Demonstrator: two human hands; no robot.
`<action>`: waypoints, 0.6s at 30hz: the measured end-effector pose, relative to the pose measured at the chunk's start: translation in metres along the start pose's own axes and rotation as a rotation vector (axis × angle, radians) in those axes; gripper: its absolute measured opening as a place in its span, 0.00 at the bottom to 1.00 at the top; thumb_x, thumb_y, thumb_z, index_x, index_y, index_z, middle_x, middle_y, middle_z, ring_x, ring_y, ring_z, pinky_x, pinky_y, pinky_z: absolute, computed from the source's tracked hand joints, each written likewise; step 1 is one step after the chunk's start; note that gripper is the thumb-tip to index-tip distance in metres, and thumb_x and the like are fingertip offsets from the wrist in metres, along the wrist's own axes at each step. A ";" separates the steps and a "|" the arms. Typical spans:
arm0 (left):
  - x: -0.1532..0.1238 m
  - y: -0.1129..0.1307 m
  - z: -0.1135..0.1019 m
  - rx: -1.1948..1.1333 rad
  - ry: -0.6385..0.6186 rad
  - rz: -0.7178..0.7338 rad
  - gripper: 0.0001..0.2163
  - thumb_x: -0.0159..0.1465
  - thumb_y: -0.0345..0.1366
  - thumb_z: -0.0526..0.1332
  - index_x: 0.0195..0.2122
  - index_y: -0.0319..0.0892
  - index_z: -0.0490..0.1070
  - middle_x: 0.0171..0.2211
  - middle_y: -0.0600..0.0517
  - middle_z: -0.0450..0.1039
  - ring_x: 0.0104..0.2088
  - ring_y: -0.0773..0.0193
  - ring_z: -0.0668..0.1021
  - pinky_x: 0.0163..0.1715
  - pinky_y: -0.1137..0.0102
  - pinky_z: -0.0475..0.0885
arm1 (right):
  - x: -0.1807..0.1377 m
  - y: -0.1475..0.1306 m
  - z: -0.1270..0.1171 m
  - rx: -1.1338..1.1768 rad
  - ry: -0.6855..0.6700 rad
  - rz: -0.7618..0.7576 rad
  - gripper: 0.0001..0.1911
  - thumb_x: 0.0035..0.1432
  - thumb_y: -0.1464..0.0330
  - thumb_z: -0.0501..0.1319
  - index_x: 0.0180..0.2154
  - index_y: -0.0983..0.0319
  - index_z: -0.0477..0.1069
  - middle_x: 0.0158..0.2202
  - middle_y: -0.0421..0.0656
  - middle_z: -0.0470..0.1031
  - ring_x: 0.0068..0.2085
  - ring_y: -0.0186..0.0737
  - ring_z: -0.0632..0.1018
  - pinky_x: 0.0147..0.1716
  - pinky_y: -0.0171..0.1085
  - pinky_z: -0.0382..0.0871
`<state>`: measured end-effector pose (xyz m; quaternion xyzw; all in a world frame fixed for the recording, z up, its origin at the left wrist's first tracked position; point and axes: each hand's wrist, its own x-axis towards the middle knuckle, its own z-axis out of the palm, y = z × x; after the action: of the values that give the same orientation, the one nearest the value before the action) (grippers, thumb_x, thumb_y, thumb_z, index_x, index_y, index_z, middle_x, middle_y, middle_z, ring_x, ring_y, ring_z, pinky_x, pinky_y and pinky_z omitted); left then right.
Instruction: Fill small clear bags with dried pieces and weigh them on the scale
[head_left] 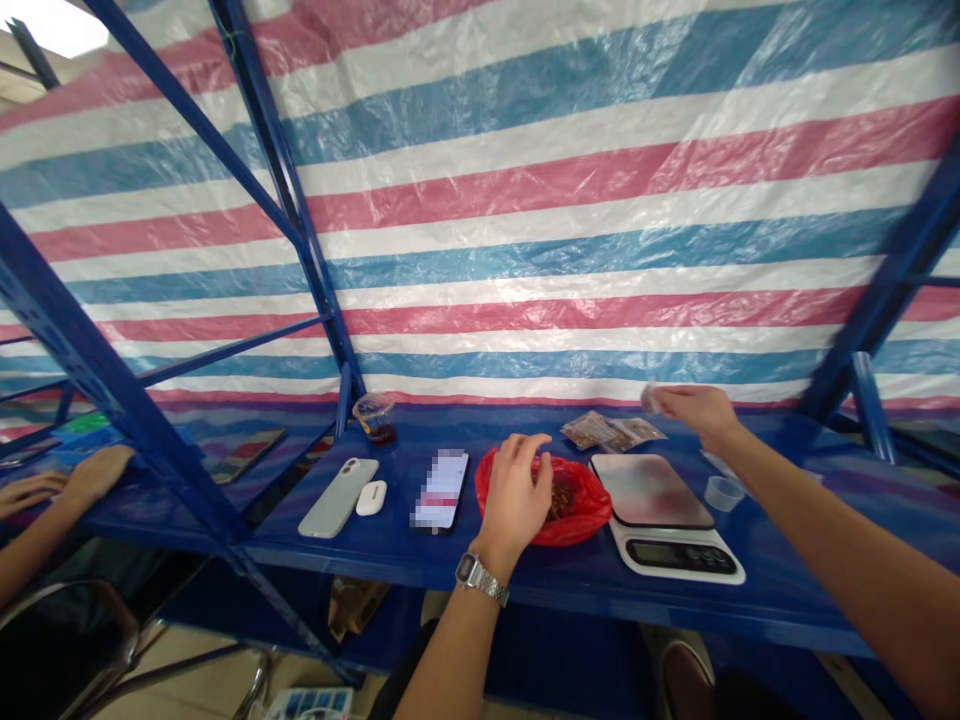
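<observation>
My left hand (519,490), with a watch on its wrist, is over a red plastic bag (589,510), fingers apart and holding nothing. Brown dry bits (561,498) lie inside the open bag, partly hidden by the hand. Farther back on the right, my right hand (697,412) pinches a small see-through plastic piece (650,398); blur hides its exact kind. Below that hand stands a white kitchen scale (686,555) with a bare metal plate (651,490). Small clear packets (600,430) with brownish contents lie behind the scale.
A clear plastic cup (724,492) is beside the scale. On the left are a lit phone (442,490), a pale phone (339,498), a white earbud case (371,498) and a cup of dark liquid (377,418). Blue posts (292,200) frame the shelf. Another person's hands (97,478) are at far left.
</observation>
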<state>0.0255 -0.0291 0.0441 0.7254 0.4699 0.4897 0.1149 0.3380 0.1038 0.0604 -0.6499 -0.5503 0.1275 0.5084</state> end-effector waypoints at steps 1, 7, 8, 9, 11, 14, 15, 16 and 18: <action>0.001 0.002 0.003 -0.069 0.008 -0.009 0.11 0.71 0.33 0.56 0.52 0.48 0.74 0.45 0.50 0.76 0.47 0.61 0.78 0.52 0.64 0.73 | -0.014 -0.013 -0.001 0.100 -0.002 0.064 0.12 0.53 0.59 0.68 0.30 0.61 0.82 0.27 0.49 0.82 0.30 0.49 0.80 0.30 0.42 0.74; 0.004 0.011 0.024 -0.582 -0.047 -0.176 0.12 0.70 0.45 0.60 0.46 0.42 0.73 0.34 0.51 0.76 0.31 0.66 0.78 0.34 0.71 0.73 | -0.129 -0.079 0.025 0.379 -0.332 -0.210 0.14 0.52 0.55 0.70 0.31 0.60 0.82 0.33 0.46 0.84 0.34 0.46 0.81 0.36 0.40 0.74; 0.004 0.010 0.026 -0.621 -0.047 -0.181 0.13 0.69 0.46 0.61 0.44 0.41 0.73 0.34 0.51 0.76 0.31 0.66 0.77 0.34 0.72 0.72 | -0.143 -0.083 0.031 0.407 -0.390 -0.200 0.14 0.53 0.55 0.69 0.30 0.60 0.82 0.31 0.45 0.83 0.32 0.45 0.81 0.34 0.39 0.74; 0.005 0.010 0.026 -0.638 -0.043 -0.181 0.13 0.69 0.47 0.61 0.42 0.41 0.72 0.32 0.52 0.75 0.31 0.66 0.77 0.34 0.72 0.72 | -0.154 -0.087 0.036 0.443 -0.420 -0.174 0.14 0.53 0.55 0.69 0.29 0.60 0.81 0.30 0.44 0.83 0.31 0.44 0.80 0.33 0.39 0.74; 0.005 0.008 0.022 -0.629 -0.046 -0.180 0.14 0.68 0.49 0.62 0.37 0.41 0.72 0.30 0.54 0.74 0.31 0.66 0.76 0.34 0.72 0.71 | -0.167 -0.090 0.040 0.512 -0.460 -0.131 0.15 0.53 0.54 0.69 0.29 0.60 0.81 0.30 0.44 0.82 0.31 0.43 0.80 0.33 0.38 0.73; 0.005 0.004 0.015 -0.621 -0.110 -0.177 0.14 0.68 0.48 0.62 0.34 0.42 0.69 0.28 0.56 0.71 0.29 0.67 0.74 0.33 0.73 0.69 | -0.173 -0.091 0.038 0.573 -0.501 -0.109 0.17 0.52 0.53 0.70 0.30 0.61 0.81 0.29 0.44 0.82 0.31 0.42 0.79 0.35 0.39 0.73; 0.005 0.003 0.013 -0.613 -0.137 -0.169 0.13 0.68 0.47 0.61 0.33 0.42 0.69 0.27 0.57 0.70 0.28 0.68 0.73 0.33 0.73 0.69 | -0.174 -0.091 0.037 0.582 -0.512 -0.107 0.17 0.52 0.53 0.70 0.30 0.61 0.81 0.29 0.43 0.81 0.31 0.42 0.78 0.36 0.39 0.73; 0.005 0.002 0.012 -0.598 -0.160 -0.157 0.12 0.69 0.46 0.60 0.33 0.43 0.68 0.27 0.57 0.70 0.28 0.67 0.73 0.33 0.73 0.69 | -0.175 -0.091 0.036 0.591 -0.518 -0.100 0.18 0.53 0.53 0.70 0.30 0.62 0.80 0.28 0.43 0.81 0.32 0.41 0.78 0.37 0.39 0.72; 0.005 -0.002 0.010 -0.541 -0.196 -0.123 0.10 0.70 0.43 0.58 0.33 0.44 0.67 0.27 0.57 0.69 0.29 0.67 0.74 0.33 0.73 0.68 | -0.177 -0.091 0.037 0.611 -0.525 -0.075 0.18 0.53 0.52 0.69 0.30 0.62 0.80 0.29 0.43 0.80 0.32 0.41 0.78 0.38 0.40 0.72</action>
<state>0.0331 -0.0214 0.0407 0.6824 0.3523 0.5168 0.3784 0.1940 -0.0381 0.0470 -0.3939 -0.6214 0.4282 0.5247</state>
